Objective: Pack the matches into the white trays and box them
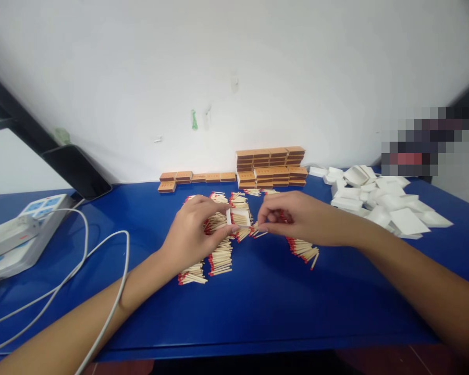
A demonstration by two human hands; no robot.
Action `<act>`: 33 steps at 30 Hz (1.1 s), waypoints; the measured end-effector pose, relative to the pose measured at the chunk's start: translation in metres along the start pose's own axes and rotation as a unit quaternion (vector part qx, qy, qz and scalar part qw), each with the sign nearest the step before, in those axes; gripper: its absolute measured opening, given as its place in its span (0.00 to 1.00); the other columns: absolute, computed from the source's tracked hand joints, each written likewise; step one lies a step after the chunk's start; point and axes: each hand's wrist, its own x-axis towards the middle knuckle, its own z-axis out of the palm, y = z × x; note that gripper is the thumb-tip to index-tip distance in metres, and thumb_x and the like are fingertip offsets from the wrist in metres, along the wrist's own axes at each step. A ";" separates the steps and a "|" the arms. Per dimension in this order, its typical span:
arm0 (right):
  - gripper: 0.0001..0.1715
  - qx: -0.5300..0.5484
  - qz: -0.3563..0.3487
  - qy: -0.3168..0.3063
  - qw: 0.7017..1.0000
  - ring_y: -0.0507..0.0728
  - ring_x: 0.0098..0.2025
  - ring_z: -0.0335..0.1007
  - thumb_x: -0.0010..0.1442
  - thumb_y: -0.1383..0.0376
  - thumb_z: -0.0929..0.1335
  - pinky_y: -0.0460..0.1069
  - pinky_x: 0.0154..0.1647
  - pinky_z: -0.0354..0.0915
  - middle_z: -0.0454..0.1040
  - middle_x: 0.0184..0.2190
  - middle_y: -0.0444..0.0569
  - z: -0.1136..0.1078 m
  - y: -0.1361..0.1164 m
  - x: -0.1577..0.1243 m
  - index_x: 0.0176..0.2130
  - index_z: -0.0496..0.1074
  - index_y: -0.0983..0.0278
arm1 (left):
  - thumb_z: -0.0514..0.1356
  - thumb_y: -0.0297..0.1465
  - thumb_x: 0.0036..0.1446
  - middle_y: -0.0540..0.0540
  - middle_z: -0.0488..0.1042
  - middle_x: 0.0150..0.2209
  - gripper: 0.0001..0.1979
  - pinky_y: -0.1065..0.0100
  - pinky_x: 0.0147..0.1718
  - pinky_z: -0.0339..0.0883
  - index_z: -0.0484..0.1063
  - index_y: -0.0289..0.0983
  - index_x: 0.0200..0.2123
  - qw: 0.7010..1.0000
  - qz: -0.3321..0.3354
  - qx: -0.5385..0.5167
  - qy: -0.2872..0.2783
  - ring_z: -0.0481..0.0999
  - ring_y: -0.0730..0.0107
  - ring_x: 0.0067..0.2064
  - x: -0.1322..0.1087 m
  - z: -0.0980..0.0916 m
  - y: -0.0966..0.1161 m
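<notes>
My left hand (197,226) grips a small white matchbox tray (229,216) between thumb and fingers. Matches (240,217) with red heads lie side by side inside it. Just right of the tray, my right hand (287,216) is closed, thumb and fingertips near each other. What it holds, if anything, cannot be made out; red match heads show by its curled fingers. Loose matches (221,259) spread in rows under and around my left hand. Another pile of matches (303,250) lies below my right hand.
Orange matchboxes (271,169) are stacked against the wall, with a lower row (197,177) to their left. White empty trays (375,198) heap at the right. A power strip (35,224), a dark phone-like slab (78,172) and a white cable (127,250) crossing my left forearm occupy the left.
</notes>
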 end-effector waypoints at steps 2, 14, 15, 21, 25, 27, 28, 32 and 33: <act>0.12 0.005 -0.003 0.073 0.997 0.53 0.31 0.66 0.68 0.56 0.71 0.49 0.33 0.60 0.75 0.30 0.45 0.003 -0.006 0.002 0.37 0.78 0.60 | 0.73 0.38 0.60 0.42 0.85 0.43 0.17 0.55 0.46 0.76 0.80 0.38 0.50 1.000 -0.001 -0.018 -0.004 0.81 0.57 0.44 0.000 0.002 0.002; 0.11 -0.012 -0.029 0.158 0.987 0.53 0.30 0.65 0.68 0.58 0.72 0.48 0.33 0.59 0.72 0.28 0.44 0.026 -0.012 0.006 0.35 0.78 0.61 | 0.75 0.38 0.59 0.42 0.85 0.43 0.18 0.55 0.47 0.76 0.81 0.38 0.49 0.997 -0.010 -0.074 0.002 0.82 0.58 0.45 0.000 0.005 0.010; 0.12 -0.014 -0.029 0.160 0.987 0.53 0.30 0.65 0.68 0.57 0.71 0.49 0.33 0.59 0.73 0.29 0.44 0.025 -0.011 0.006 0.35 0.78 0.61 | 0.75 0.38 0.59 0.42 0.85 0.42 0.17 0.55 0.47 0.76 0.81 0.38 0.49 0.997 -0.012 -0.072 0.005 0.82 0.58 0.44 0.000 0.004 0.010; 0.14 -0.035 -0.054 0.161 0.985 0.53 0.29 0.65 0.70 0.57 0.69 0.49 0.34 0.60 0.73 0.28 0.45 0.018 -0.010 0.005 0.35 0.76 0.61 | 0.74 0.38 0.59 0.44 0.85 0.43 0.17 0.57 0.45 0.76 0.81 0.40 0.49 0.997 -0.032 -0.066 0.021 0.81 0.59 0.44 0.001 0.001 0.012; 0.12 -0.032 -0.039 0.148 0.988 0.52 0.29 0.64 0.70 0.58 0.69 0.49 0.32 0.60 0.73 0.28 0.44 0.009 -0.005 0.004 0.37 0.77 0.61 | 0.74 0.40 0.60 0.44 0.85 0.41 0.16 0.57 0.42 0.76 0.81 0.40 0.48 0.998 -0.044 -0.035 0.037 0.82 0.58 0.43 0.001 0.000 0.008; 0.10 -0.050 -0.027 0.091 0.994 0.52 0.29 0.65 0.68 0.59 0.70 0.49 0.32 0.60 0.73 0.29 0.44 0.005 0.002 0.004 0.37 0.78 0.61 | 0.73 0.41 0.60 0.44 0.85 0.41 0.16 0.57 0.43 0.76 0.81 0.39 0.48 0.998 -0.043 -0.023 0.046 0.82 0.58 0.44 0.000 0.001 0.006; 0.08 -0.060 -0.025 0.054 0.996 0.53 0.30 0.66 0.67 0.60 0.71 0.49 0.32 0.60 0.74 0.30 0.45 0.003 0.006 0.004 0.38 0.79 0.61 | 0.73 0.41 0.60 0.44 0.85 0.42 0.16 0.56 0.44 0.76 0.81 0.39 0.47 0.998 -0.042 -0.020 0.048 0.82 0.58 0.44 0.000 0.001 0.005; 0.06 -0.070 -0.017 -0.048 0.996 0.54 0.32 0.69 0.64 0.65 0.71 0.50 0.34 0.62 0.75 0.32 0.46 0.002 0.015 0.006 0.40 0.81 0.61 | 0.73 0.41 0.60 0.43 0.85 0.43 0.16 0.56 0.45 0.76 0.81 0.39 0.48 0.998 -0.040 -0.017 0.050 0.82 0.58 0.44 0.000 0.001 0.003; 0.06 -0.068 -0.012 -0.061 0.996 0.54 0.32 0.69 0.64 0.66 0.70 0.50 0.35 0.63 0.75 0.32 0.46 0.003 0.014 0.006 0.39 0.81 0.62 | 0.73 0.41 0.60 0.43 0.85 0.43 0.16 0.56 0.45 0.76 0.81 0.39 0.48 0.998 -0.038 -0.016 0.050 0.82 0.58 0.44 0.000 0.001 0.003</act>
